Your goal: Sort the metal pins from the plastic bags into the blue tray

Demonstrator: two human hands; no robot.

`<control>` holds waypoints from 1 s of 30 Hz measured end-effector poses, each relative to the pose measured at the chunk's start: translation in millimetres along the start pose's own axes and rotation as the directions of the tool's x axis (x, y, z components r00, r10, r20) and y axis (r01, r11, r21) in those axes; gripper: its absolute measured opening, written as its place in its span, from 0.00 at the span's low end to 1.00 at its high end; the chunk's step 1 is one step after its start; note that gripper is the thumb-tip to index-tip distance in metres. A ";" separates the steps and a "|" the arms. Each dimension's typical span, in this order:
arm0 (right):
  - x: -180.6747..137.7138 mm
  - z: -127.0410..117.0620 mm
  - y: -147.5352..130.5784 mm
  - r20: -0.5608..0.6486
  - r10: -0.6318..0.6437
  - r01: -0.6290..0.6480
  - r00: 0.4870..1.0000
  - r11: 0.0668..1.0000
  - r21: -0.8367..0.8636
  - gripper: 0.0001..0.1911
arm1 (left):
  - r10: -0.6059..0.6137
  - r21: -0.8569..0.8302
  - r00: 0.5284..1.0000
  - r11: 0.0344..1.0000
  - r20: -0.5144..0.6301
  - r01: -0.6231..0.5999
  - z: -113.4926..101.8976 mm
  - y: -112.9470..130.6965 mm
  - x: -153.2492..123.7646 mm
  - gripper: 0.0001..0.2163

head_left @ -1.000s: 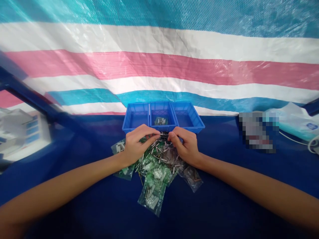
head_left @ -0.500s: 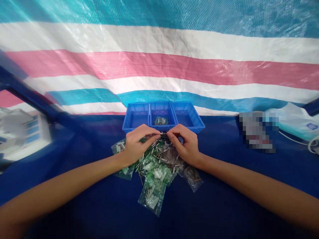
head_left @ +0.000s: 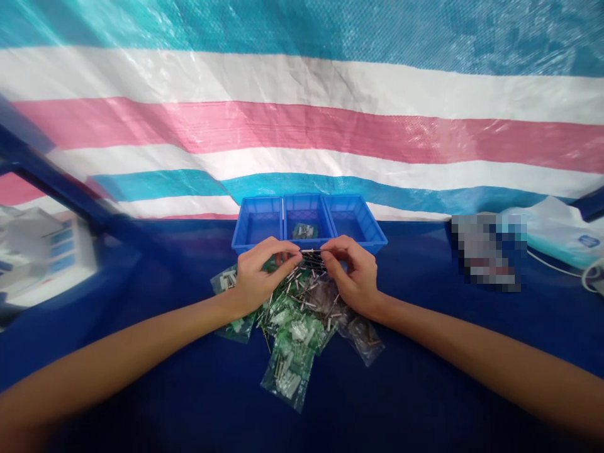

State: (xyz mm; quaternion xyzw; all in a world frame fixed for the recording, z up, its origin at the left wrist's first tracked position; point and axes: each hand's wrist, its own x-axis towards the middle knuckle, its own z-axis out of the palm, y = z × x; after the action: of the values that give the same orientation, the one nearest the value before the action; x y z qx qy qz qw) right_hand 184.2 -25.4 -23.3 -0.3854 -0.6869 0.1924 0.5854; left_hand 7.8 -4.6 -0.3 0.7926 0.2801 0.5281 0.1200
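Note:
My left hand (head_left: 257,274) and my right hand (head_left: 355,272) are both pinched on a small clear bag of metal pins (head_left: 311,253), held between them just in front of the blue bins. Below the hands lies a heap of small clear bags (head_left: 295,324) holding green and metal parts, with loose pins scattered on top. Three blue plastic bins stand side by side behind the heap: the left bin (head_left: 256,225), the middle bin (head_left: 304,214) with one bag in it, and the right bin (head_left: 358,221).
A dark blue cloth (head_left: 425,377) covers the table. A striped tarpaulin (head_left: 302,113) hangs behind it. White packets and a cable (head_left: 561,242) lie at the far right, and a pale box (head_left: 42,251) sits at the far left.
Both hands have lifted slightly and the small bag of pins is now stretched between the fingertips; the arms have hardly moved.

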 end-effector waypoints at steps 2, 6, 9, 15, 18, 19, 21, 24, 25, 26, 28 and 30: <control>-0.6 0.2 1.0 -0.008 0.019 -0.019 1.000 1.000 0.025 0.03 | -0.001 0.005 1.000 1.000 -0.007 0.001 0.1 0.6 0.1 0.03; 0.2 -0.7 -0.7 0.018 0.027 -0.027 0.999 0.999 0.019 0.04 | -0.007 0.011 1.000 1.000 -0.006 0.007 0.1 1.4 -0.1 0.03; 1.5 -1.6 -2.9 0.028 0.005 -0.005 1.000 1.000 -0.011 0.07 | -0.009 0.015 1.000 1.000 -0.003 0.009 0.1 1.9 -0.2 0.03; 3.6 -1.9 -4.3 0.033 -0.034 0.035 0.999 0.999 -0.041 0.09 | -0.013 0.021 1.000 1.000 0.010 0.013 -0.4 2.1 -0.3 0.02; 4.0 -2.1 -4.3 0.030 -0.041 0.042 0.999 0.998 -0.039 0.08 | -0.015 0.012 1.000 1.000 0.006 0.015 -0.7 2.0 0.0 0.01; 3.9 -2.2 -4.3 0.029 -0.041 0.042 0.999 0.998 -0.039 0.08 | -0.013 0.010 1.000 1.000 0.008 0.013 -0.8 1.9 0.2 0.01; 3.8 -2.3 -4.7 0.027 -0.039 0.040 0.999 0.998 -0.040 0.08 | -0.006 0.007 1.000 1.000 0.021 0.006 -1.0 1.8 0.4 0.01; 3.9 -2.2 -5.3 0.020 -0.038 0.039 0.999 0.998 -0.050 0.07 | -0.001 0.006 0.999 1.000 0.034 0.001 -1.2 1.3 0.5 0.02; 4.0 -2.2 -5.4 0.019 -0.042 0.043 0.999 0.998 -0.056 0.07 | -0.001 0.006 0.999 1.000 0.034 0.001 -1.2 1.1 0.4 0.02; 4.1 -2.1 -5.5 0.018 -0.046 0.047 0.999 0.997 -0.060 0.06 | 0.000 0.003 0.999 1.000 0.033 0.000 -1.2 0.8 0.3 0.02; 4.2 -2.2 -5.5 0.021 -0.051 0.052 0.998 0.997 -0.061 0.05 | 0.009 -0.009 0.999 1.000 0.033 -0.009 -1.3 0.3 0.0 0.03; 4.0 -2.3 -5.2 0.023 -0.050 0.051 0.999 0.997 -0.053 0.03 | 0.023 -0.020 0.999 1.000 0.038 -0.022 -1.5 -0.1 -0.2 0.05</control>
State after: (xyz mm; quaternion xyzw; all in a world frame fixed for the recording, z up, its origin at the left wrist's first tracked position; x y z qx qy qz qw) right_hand 184.8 -26.1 -16.4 -0.3814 -0.7075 0.1632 0.5721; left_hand 6.3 -4.8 0.1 0.8044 0.2636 0.5169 0.1274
